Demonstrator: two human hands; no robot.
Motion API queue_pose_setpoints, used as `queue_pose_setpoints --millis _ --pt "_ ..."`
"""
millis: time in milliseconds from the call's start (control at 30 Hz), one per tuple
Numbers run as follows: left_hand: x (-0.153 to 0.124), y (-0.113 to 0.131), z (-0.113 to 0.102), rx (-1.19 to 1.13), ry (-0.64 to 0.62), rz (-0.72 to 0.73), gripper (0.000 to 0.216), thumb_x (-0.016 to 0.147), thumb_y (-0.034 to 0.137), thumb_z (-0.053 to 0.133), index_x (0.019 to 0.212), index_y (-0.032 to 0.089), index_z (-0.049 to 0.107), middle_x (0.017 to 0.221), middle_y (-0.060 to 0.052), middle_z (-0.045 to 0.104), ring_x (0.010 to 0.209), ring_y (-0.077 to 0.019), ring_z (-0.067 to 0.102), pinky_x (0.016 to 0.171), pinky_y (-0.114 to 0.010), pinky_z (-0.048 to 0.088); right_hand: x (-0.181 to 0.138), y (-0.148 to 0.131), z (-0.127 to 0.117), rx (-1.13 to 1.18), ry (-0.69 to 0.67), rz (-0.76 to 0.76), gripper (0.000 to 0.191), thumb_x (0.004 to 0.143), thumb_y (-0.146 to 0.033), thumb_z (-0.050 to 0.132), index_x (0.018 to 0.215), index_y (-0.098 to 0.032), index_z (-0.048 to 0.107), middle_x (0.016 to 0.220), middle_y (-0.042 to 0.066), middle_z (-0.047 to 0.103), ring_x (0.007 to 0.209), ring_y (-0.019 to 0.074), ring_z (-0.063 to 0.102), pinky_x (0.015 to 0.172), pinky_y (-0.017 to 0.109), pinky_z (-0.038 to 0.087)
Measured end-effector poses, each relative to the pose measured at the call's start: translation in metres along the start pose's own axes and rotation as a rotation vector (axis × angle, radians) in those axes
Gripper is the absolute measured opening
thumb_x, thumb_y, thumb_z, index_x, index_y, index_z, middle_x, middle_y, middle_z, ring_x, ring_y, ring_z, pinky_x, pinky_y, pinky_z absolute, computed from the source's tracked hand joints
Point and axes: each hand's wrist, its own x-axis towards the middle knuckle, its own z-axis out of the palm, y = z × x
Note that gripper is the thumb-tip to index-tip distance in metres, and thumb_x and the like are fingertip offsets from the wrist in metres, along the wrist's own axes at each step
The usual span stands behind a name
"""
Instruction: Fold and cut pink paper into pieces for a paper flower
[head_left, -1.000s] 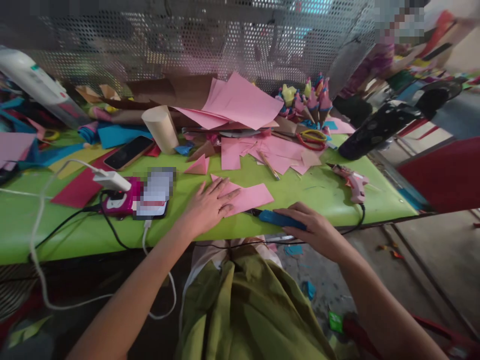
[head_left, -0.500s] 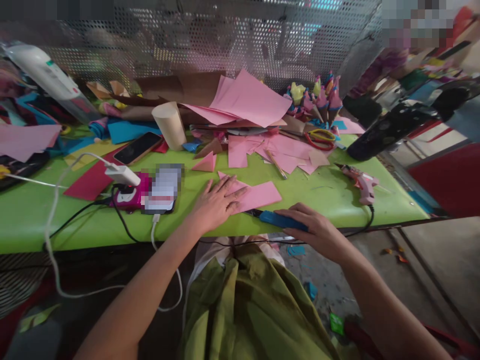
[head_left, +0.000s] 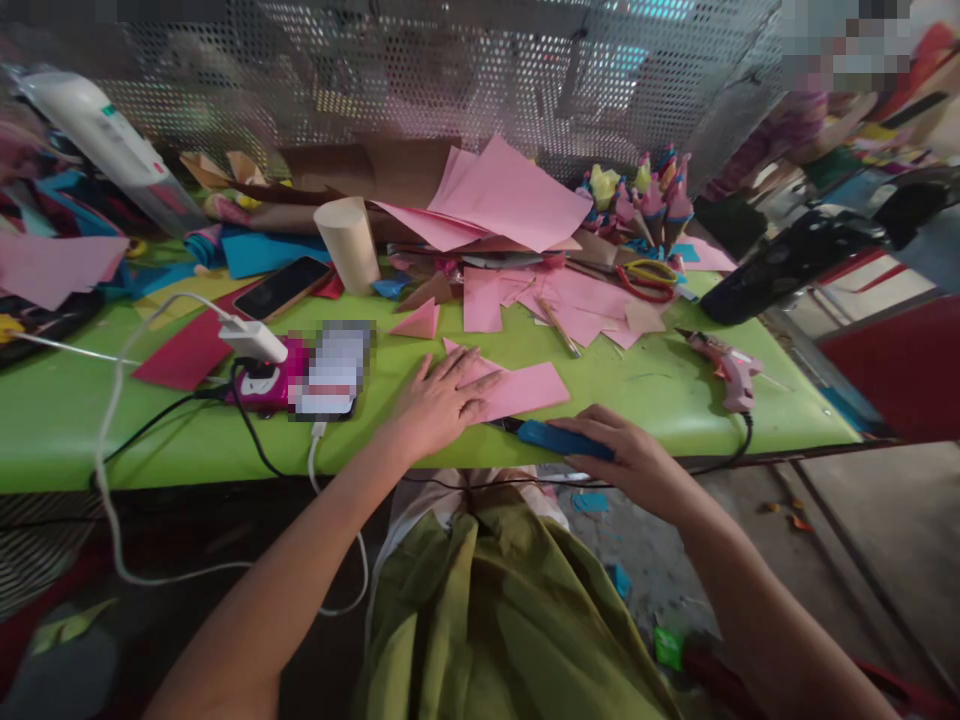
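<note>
My left hand [head_left: 442, 400] lies flat with its fingers spread on a folded piece of pink paper [head_left: 532, 390] near the table's front edge. My right hand [head_left: 619, 440] is closed round the blue handle of a utility knife [head_left: 562, 437]. The knife's dark tip end points left, close to the lower edge of the paper and my left fingertips; whether the blade touches the paper I cannot tell. Just behind, a small folded pink paper triangle [head_left: 418, 320] stands on the green table [head_left: 637, 385].
A glue gun [head_left: 727, 367] lies at right, near a dark bottle [head_left: 787, 265]. Scissors [head_left: 646, 278], a pencil [head_left: 560, 328] and pink sheets [head_left: 502, 200] are behind. At left are a phone [head_left: 330, 370], a magenta power adapter [head_left: 274, 378] and a white cable [head_left: 112, 430].
The view has shifted slightly. My left hand stays pressed on the pink paper, and the knife in my right hand has barely moved.
</note>
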Motion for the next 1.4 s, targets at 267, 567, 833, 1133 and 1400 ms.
queue_pose_setpoints --millis 267,567,833,1133,1400 --pt "0.0 0.001 0.0 -0.044 -0.009 -0.006 0.053 0.103 0.043 0.032 0.155 0.045 0.023 0.168 0.0 0.02 0.153 -0.0284 0.022 0.121 -0.057 0.021 -0.004 -0.002 0.001 0.037 -0.078 -0.001 0.036 0.096 -0.039 0.056 0.13 -0.027 0.065 0.101 0.007 0.062 0.09 0.0212 0.065 0.08 0.032 0.054" --pt "0.0 0.001 -0.002 -0.053 -0.011 -0.006 0.056 0.102 0.044 0.033 0.157 0.038 0.024 0.167 -0.002 0.021 0.154 -0.0264 0.021 0.123 -0.055 0.019 -0.012 -0.007 0.003 0.02 -0.035 -0.003 0.036 0.096 -0.039 0.056 0.13 -0.027 0.064 0.105 0.008 0.064 0.094 0.0219 0.066 0.083 0.033 0.054" --pt "0.003 -0.006 -0.006 -0.278 0.088 -0.06 0.054 0.091 0.043 0.058 0.139 0.02 0.049 0.159 -0.011 0.04 0.145 -0.0295 0.039 0.12 -0.05 0.028 -0.047 0.023 -0.014 0.004 0.223 0.112 0.037 0.092 -0.042 0.061 0.123 -0.024 0.068 0.097 0.007 0.063 0.088 0.0214 0.064 0.078 0.033 0.054" --pt "0.013 -0.002 -0.005 -0.481 0.152 -0.157 0.024 0.074 0.026 0.075 0.092 0.022 0.06 0.148 -0.012 0.053 0.137 -0.0314 0.048 0.116 -0.049 0.033 -0.061 0.048 -0.017 0.014 0.431 0.201 0.039 0.088 -0.046 0.065 0.12 -0.024 0.07 0.098 0.006 0.063 0.089 0.0222 0.062 0.081 0.035 0.051" --pt "0.01 -0.002 -0.007 -0.603 0.194 -0.14 0.017 0.078 0.018 0.069 0.081 0.021 0.053 0.125 -0.006 0.067 0.116 -0.0266 0.06 0.112 -0.05 0.03 -0.057 0.051 -0.009 -0.015 0.493 0.237 0.039 0.088 -0.046 0.064 0.12 -0.025 0.07 0.095 0.006 0.062 0.086 0.0215 0.062 0.076 0.033 0.051"
